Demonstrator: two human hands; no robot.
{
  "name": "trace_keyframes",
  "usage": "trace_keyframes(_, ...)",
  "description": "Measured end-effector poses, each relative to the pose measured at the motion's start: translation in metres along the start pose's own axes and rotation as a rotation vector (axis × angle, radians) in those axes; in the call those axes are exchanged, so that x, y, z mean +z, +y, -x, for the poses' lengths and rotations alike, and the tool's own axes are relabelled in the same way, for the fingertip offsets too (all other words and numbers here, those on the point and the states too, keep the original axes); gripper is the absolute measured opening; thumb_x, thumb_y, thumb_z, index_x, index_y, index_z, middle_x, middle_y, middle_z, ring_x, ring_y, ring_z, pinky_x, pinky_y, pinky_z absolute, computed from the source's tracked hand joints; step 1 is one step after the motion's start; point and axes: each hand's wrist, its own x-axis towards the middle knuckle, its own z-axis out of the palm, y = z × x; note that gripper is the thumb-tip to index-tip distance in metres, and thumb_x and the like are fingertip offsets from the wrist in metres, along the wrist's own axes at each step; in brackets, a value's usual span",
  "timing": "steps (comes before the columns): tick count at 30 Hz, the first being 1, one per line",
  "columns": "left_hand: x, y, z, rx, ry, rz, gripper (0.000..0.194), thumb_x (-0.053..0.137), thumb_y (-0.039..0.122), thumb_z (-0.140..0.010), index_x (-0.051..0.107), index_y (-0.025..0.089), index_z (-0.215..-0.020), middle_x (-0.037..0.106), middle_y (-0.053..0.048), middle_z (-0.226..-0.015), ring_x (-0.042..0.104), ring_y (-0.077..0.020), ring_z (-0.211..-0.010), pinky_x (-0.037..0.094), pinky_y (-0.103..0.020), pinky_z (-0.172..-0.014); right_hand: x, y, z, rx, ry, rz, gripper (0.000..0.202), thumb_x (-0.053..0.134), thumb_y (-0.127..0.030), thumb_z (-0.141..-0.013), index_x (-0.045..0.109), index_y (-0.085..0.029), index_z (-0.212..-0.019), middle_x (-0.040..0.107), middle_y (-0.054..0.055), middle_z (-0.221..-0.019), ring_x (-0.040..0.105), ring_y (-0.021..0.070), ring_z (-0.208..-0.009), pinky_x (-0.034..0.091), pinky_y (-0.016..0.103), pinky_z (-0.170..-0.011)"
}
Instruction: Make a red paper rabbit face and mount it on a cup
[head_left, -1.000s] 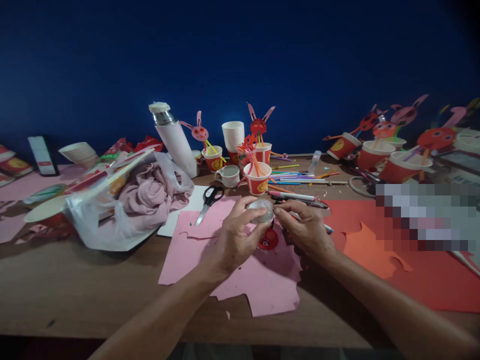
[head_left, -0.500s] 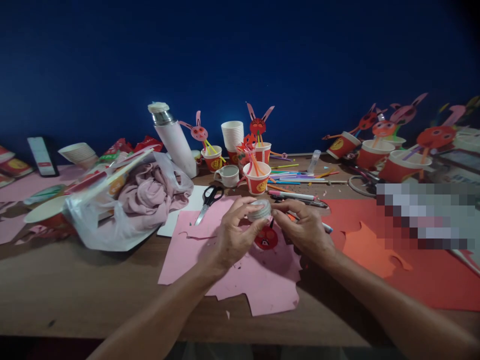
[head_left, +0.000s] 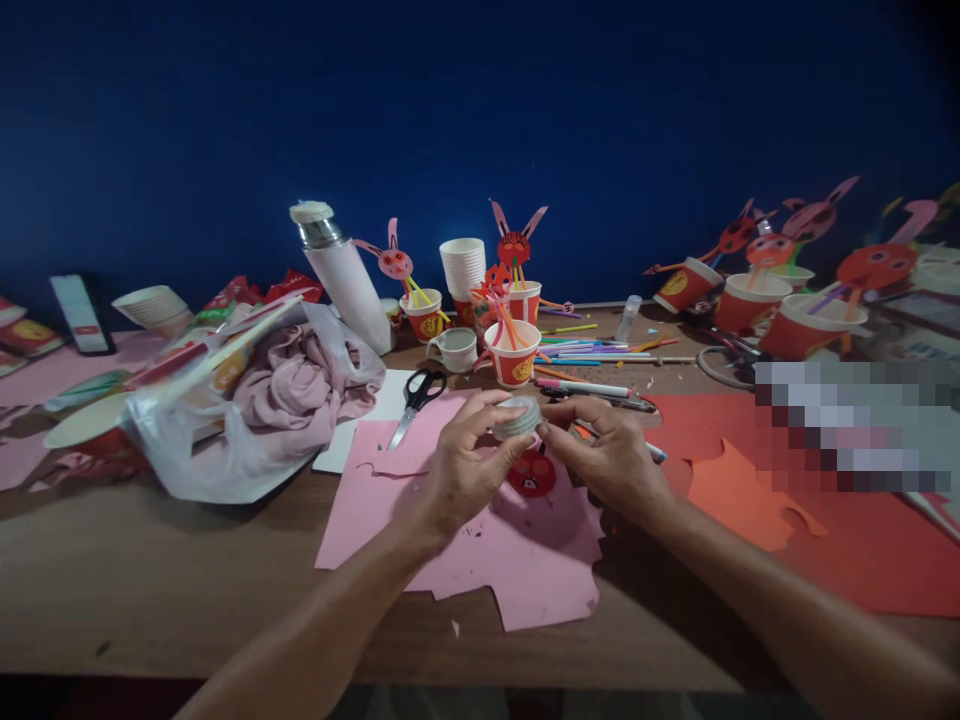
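Between thumb and fingers, my left hand [head_left: 465, 465] grips a roll of clear tape [head_left: 517, 417] above the pink paper [head_left: 517, 560]. My right hand [head_left: 604, 450] is at the roll's right edge, its thumb and index finger pressed together; whatever they pinch is too small to make out. Below the roll, a red round paper face [head_left: 532, 473] with dark markings lies on the pink paper, partly hidden by the hands. Black-handled scissors [head_left: 416, 403] rest on the paper to the left.
Behind the hands stand a red cup [head_left: 512, 370] with paper figures and a mug [head_left: 454, 352]. Straws [head_left: 592, 350] and markers [head_left: 585, 388] lie to the right. A plastic bag [head_left: 217, 460] and a flask [head_left: 349, 285] are left; red paper [head_left: 847, 560] is right.
The view has shifted very slightly. Both hands keep nearly the same pose around the tape roll, and the right fingertips have moved a little left.
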Motion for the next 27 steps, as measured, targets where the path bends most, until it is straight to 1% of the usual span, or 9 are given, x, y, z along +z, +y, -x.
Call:
trace_keyframes(3,-0.0008,0.0001,0.0004,0.004,-0.016,-0.009,0.014,0.066,0.022,-0.078,0.065,0.017,-0.091,0.06,-0.008,-0.106,0.059,-0.0194,-0.097,0.053,-0.034,-0.079,0.0003,0.0014,-0.0004,-0.018,0.008,-0.001,0.016,0.06,-0.018,-0.074,0.073,-0.021,-0.083,0.073,0.002,-0.075,0.065,0.0181,-0.071,0.047,0.028,-0.067)
trace_keyframes(6,-0.0017,0.001,-0.0004,0.02,-0.022,0.0,0.014,0.065,0.024,-0.079,0.065,0.018,-0.091,0.06,-0.008,-0.105,0.06,-0.0196,-0.097,0.054,-0.035,-0.079,0.0008,0.0028,-0.0006,-0.032,0.026,-0.021,0.014,0.06,-0.021,-0.075,0.073,-0.022,-0.079,0.073,0.002,-0.074,0.065,0.0181,-0.071,0.047,0.029,-0.068)
trace_keyframes(9,-0.0027,0.0033,-0.0017,0.067,-0.027,-0.003,0.013,0.065,0.021,-0.078,0.065,0.017,-0.09,0.061,-0.007,-0.103,0.06,-0.0183,-0.095,0.053,-0.032,-0.079,0.0015,0.0041,-0.0003,-0.032,0.028,-0.03,0.014,0.06,-0.023,-0.076,0.073,-0.023,-0.078,0.073,0.002,-0.075,0.065,0.0182,-0.072,0.048,0.029,-0.069)
trace_keyframes(11,-0.0029,0.005,-0.0017,0.081,-0.028,-0.015,0.012,0.065,0.018,-0.078,0.065,0.017,-0.09,0.061,-0.007,-0.102,0.059,-0.0179,-0.096,0.052,-0.031,-0.079,0.002,0.0054,0.0,-0.023,0.026,-0.012,0.016,0.058,-0.021,-0.076,0.073,-0.022,-0.078,0.073,0.002,-0.075,0.065,0.0181,-0.071,0.047,0.029,-0.067)
trace_keyframes(14,-0.0021,0.006,-0.0002,0.045,-0.029,-0.001,0.013,0.064,0.017,-0.078,0.065,0.018,-0.091,0.061,-0.008,-0.103,0.058,-0.0183,-0.099,0.052,-0.03,-0.079,0.0021,0.0078,0.0002,-0.02,0.056,0.031,0.019,0.054,-0.019,-0.076,0.073,-0.022,-0.071,0.072,0.002,-0.072,0.064,0.0187,-0.07,0.047,0.03,-0.067)
trace_keyframes(18,-0.0013,0.0042,0.0013,-0.042,-0.012,0.031,0.014,0.065,0.021,-0.078,0.065,0.018,-0.091,0.06,-0.008,-0.107,0.059,-0.0195,-0.099,0.055,-0.029,-0.073,0.0014,0.0076,0.0005,-0.015,0.026,-0.02,0.017,0.056,-0.022,-0.077,0.073,-0.022,-0.079,0.073,0.002,-0.078,0.065,0.019,-0.074,0.047,0.03,-0.069)
trace_keyframes(22,-0.0022,0.0041,-0.0002,-0.005,-0.032,0.028,0.014,0.065,0.021,-0.078,0.066,0.018,-0.091,0.061,-0.008,-0.104,0.06,-0.019,-0.096,0.055,-0.028,-0.072,0.0022,0.0046,0.0006,0.023,0.013,-0.056,0.013,0.06,-0.024,-0.076,0.072,-0.02,-0.077,0.073,0.003,-0.074,0.065,0.0186,-0.07,0.048,0.03,-0.067)
trace_keyframes(25,-0.0024,0.0058,-0.0003,0.02,-0.035,0.01,0.014,0.065,0.018,-0.078,0.065,0.017,-0.092,0.061,-0.007,-0.103,0.059,-0.0178,-0.096,0.053,-0.025,-0.071,0.0033,0.0051,-0.0001,0.026,0.013,-0.053,0.016,0.057,-0.022,-0.076,0.072,-0.02,-0.077,0.072,0.002,-0.072,0.064,0.0179,-0.067,0.048,0.03,-0.066)
trace_keyframes(27,-0.002,0.0065,0.0005,0.008,-0.031,0.002,0.014,0.064,0.018,-0.078,0.065,0.017,-0.092,0.061,-0.008,-0.105,0.059,-0.018,-0.098,0.053,-0.025,-0.07,0.0035,0.0066,-0.0008,0.02,0.041,-0.042,0.018,0.054,-0.02,-0.075,0.072,-0.02,-0.075,0.072,0.002,-0.073,0.065,0.0182,-0.069,0.048,0.03,-0.068)
